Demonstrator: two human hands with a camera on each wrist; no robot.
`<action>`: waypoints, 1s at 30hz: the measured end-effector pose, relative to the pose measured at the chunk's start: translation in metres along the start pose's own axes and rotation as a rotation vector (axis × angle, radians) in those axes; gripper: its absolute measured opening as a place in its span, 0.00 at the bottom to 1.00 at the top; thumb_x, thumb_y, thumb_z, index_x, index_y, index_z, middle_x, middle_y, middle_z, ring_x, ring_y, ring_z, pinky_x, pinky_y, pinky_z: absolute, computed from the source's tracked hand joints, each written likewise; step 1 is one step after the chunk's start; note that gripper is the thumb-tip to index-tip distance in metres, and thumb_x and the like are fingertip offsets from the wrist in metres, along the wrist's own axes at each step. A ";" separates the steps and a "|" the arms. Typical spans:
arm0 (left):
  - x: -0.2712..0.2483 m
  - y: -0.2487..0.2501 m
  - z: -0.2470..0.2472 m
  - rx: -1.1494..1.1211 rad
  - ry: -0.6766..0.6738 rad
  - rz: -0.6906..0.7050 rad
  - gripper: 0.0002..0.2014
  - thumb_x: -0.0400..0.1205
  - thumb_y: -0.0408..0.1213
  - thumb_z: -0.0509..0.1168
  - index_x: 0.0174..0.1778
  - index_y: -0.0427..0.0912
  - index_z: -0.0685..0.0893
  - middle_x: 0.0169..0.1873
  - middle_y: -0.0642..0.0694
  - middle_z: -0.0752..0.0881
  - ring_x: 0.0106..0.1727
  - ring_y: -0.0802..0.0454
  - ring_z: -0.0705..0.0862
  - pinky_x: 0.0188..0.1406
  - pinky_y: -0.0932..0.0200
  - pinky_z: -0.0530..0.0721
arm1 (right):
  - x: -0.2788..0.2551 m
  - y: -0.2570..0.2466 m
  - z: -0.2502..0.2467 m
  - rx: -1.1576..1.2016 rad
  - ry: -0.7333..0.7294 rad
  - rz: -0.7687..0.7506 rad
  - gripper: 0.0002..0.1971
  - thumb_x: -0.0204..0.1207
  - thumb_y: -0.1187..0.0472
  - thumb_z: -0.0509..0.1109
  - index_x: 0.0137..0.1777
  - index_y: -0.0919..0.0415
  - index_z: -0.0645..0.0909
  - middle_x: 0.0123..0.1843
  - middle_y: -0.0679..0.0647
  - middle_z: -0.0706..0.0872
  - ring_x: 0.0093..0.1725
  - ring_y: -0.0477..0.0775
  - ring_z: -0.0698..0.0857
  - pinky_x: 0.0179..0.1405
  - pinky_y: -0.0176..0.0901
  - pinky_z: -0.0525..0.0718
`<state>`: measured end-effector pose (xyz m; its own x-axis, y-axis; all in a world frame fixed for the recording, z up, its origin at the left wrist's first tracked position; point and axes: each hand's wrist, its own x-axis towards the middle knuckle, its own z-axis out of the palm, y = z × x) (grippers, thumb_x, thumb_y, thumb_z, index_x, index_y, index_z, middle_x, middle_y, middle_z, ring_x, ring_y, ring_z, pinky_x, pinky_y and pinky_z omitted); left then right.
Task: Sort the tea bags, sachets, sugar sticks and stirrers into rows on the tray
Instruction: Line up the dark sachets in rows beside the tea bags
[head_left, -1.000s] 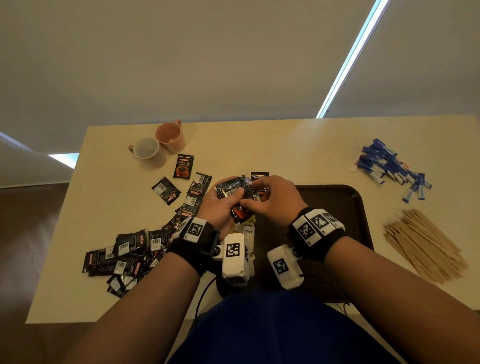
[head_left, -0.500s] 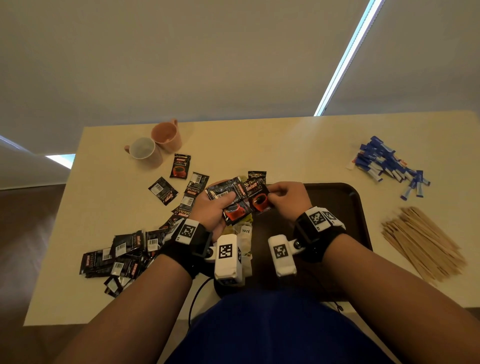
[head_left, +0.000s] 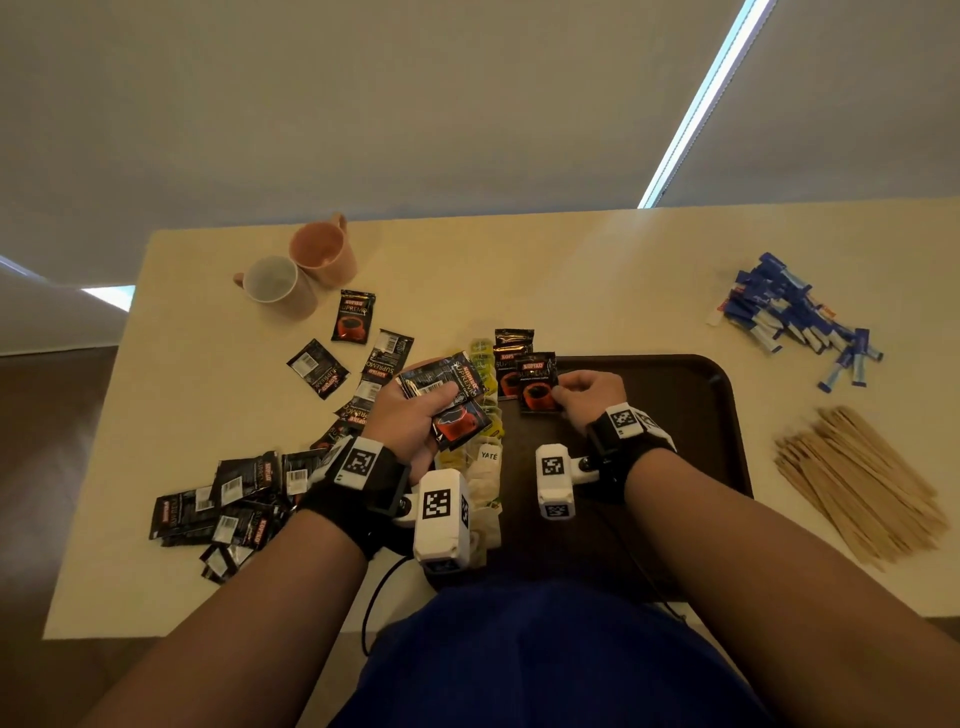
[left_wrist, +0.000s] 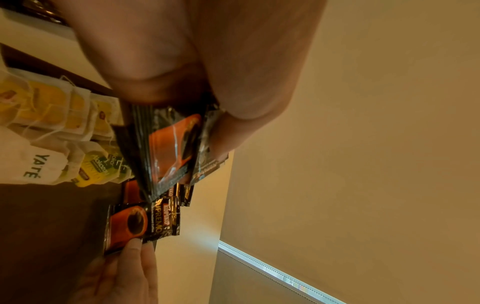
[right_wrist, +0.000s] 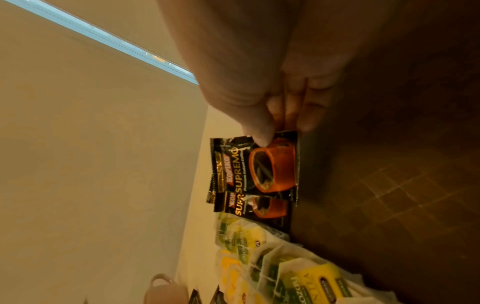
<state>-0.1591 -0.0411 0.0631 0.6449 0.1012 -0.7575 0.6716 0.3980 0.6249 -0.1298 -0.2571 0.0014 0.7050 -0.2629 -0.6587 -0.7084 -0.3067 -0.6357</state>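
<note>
My left hand (head_left: 415, 415) grips a stack of black coffee sachets (head_left: 452, 400) (left_wrist: 168, 148) above the tray's left edge. My right hand (head_left: 582, 392) pinches one coffee sachet (head_left: 537, 382) (right_wrist: 259, 166) by its corner at the far left of the dark brown tray (head_left: 675, 405). Another sachet (head_left: 511, 358) (right_wrist: 257, 207) lies just beyond it, partly under it. A row of yellow and white tea bags (head_left: 485, 467) (left_wrist: 46, 115) (right_wrist: 285, 267) runs down the tray's left side. Blue sugar sticks (head_left: 789, 317) and wooden stirrers (head_left: 852, 478) lie on the table at the right.
Loose coffee sachets (head_left: 228, 499) are scattered on the beige table (head_left: 597, 280) to the left of the tray. Two pink mugs (head_left: 301, 270) stand at the far left. The tray's right part shows bare brown surface.
My hands have drawn apart. The right hand pulled one sachet out of the left hand's stack and carried it right, down toward the tray's far-left corner.
</note>
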 end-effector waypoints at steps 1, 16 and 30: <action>0.001 0.000 0.000 -0.001 0.004 -0.001 0.22 0.80 0.25 0.70 0.71 0.37 0.78 0.57 0.35 0.89 0.49 0.39 0.93 0.38 0.45 0.91 | 0.002 -0.001 0.003 -0.006 -0.003 -0.001 0.07 0.77 0.64 0.75 0.53 0.54 0.88 0.47 0.48 0.88 0.54 0.52 0.87 0.63 0.54 0.86; 0.006 -0.001 -0.002 0.001 -0.006 -0.021 0.19 0.82 0.25 0.68 0.69 0.39 0.79 0.56 0.36 0.89 0.47 0.42 0.92 0.33 0.51 0.90 | 0.022 -0.003 0.024 -0.190 0.028 -0.026 0.08 0.75 0.65 0.77 0.54 0.58 0.88 0.55 0.54 0.90 0.57 0.53 0.87 0.64 0.47 0.84; 0.000 0.002 0.000 -0.017 0.005 -0.022 0.19 0.82 0.24 0.68 0.69 0.38 0.77 0.56 0.36 0.88 0.49 0.41 0.91 0.32 0.49 0.90 | 0.025 -0.003 0.026 -0.246 0.006 -0.079 0.04 0.75 0.60 0.78 0.38 0.53 0.89 0.43 0.52 0.91 0.46 0.50 0.89 0.56 0.47 0.88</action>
<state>-0.1579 -0.0400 0.0639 0.6284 0.0969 -0.7719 0.6791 0.4156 0.6050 -0.1113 -0.2391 -0.0238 0.7587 -0.2344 -0.6078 -0.6216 -0.5397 -0.5678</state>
